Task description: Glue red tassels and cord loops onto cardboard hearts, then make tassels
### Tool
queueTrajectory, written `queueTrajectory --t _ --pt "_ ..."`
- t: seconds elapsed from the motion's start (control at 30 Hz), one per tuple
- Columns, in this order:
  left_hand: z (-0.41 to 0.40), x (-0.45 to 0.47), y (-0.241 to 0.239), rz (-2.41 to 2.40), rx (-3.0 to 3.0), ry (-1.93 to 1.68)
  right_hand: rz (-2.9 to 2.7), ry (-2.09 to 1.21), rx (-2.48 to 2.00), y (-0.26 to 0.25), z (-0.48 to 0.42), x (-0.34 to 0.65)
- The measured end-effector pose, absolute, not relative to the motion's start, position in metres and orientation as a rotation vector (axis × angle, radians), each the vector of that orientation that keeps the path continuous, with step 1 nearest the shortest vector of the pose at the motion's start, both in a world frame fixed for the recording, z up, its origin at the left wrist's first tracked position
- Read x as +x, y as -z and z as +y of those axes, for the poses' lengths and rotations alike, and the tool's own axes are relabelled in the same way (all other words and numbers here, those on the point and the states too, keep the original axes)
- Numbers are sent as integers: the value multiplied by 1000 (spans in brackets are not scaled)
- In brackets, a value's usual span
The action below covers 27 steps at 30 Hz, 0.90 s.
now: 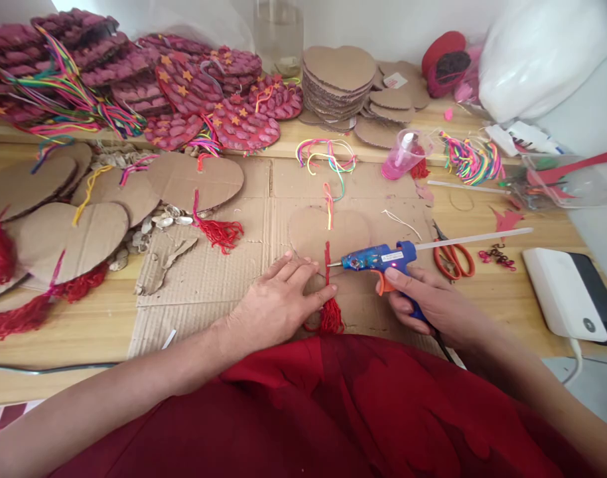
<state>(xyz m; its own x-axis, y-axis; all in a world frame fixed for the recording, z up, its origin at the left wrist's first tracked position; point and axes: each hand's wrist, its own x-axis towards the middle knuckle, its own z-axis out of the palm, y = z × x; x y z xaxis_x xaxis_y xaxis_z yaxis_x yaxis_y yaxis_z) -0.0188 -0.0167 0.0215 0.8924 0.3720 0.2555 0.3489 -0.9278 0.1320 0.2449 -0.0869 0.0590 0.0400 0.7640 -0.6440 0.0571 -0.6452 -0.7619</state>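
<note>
A person in dark red steadies a piece of cardboard with the left hand (pixel 283 289) while the right hand (pixel 435 300) holds a blue glue gun (pixel 375 259) at a wooden workbench. The left forearm reaches in from the lower left, its hand lying palm down, fingers extended close together over the lower left of the cardboard piece (pixel 308 229), the thumb set apart and resting by the cord of a red tassel (pixel 332 317). The right hand is wrapped around the gun's handle, thumb along its near side and fingers curled near the orange trigger; whether the trigger is squeezed cannot be told. The nozzle points left, its tip at the tassel's cord, though contact is unclear. The piece lies on a larger cardboard sheet (pixel 208 299) in front of the person, a pink-and-yellow cord (pixel 329 207) at its top. A clear glue stick (pixel 475 238) juts from the gun's rear above orange-handled scissors (pixel 446 244).
</note>
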Motion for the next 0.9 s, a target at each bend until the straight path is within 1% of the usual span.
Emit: queueTrajectory --t 0.1,0.3,0.5,0.7,0.9 --pt "-17 -18 -22 582 2975 -424 -852 -1681 -1802 -57 -93 245" --pt "-18 -16 -23 617 2982 -389 -836 -1559 -1789 -55 -86 241" --pt "-19 -17 -20 627 2974 -386 -873 -1660 -1828 -57 -93 244" --pt "-19 -16 -20 631 2970 -391 -793 -1552 -1804 -52 -85 242" --pt "-18 -15 -22 616 2966 -365 -833 -1656 -1768 -53 -86 243"
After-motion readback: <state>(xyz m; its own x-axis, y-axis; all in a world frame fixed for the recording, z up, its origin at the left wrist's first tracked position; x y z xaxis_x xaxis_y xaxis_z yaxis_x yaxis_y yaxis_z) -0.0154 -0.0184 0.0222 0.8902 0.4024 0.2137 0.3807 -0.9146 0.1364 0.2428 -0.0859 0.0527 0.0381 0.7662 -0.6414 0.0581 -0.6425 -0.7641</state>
